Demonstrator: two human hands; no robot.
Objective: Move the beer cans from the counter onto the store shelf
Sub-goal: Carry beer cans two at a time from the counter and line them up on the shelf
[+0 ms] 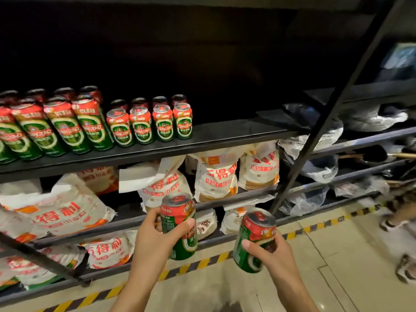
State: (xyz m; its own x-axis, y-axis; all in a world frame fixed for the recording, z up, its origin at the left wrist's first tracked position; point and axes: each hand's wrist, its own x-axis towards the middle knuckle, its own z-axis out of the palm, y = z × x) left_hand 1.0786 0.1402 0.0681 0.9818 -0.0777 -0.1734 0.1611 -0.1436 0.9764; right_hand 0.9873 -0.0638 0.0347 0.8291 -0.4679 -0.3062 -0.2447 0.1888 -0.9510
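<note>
My left hand [155, 237] grips a green and red beer can [180, 224], held upright in front of the lower shelves. My right hand [267, 251] holds a second beer can [254, 239] of the same kind, tilted to the left. Both cans hang below the black store shelf [236, 131]. On that shelf stand rows of short cans [148, 124] near its middle and taller cans [60, 129] to the left. The shelf's right part is bare. The counter is not in view.
White flour bags [216, 176] with red lettering fill the lower shelves. A slanted black frame post [333, 104] crosses at the right, with plastic-wrapped goods [315, 136] behind it. Yellow and black tape [202, 264] lines the floor. Another person's feet [403, 264] stand at far right.
</note>
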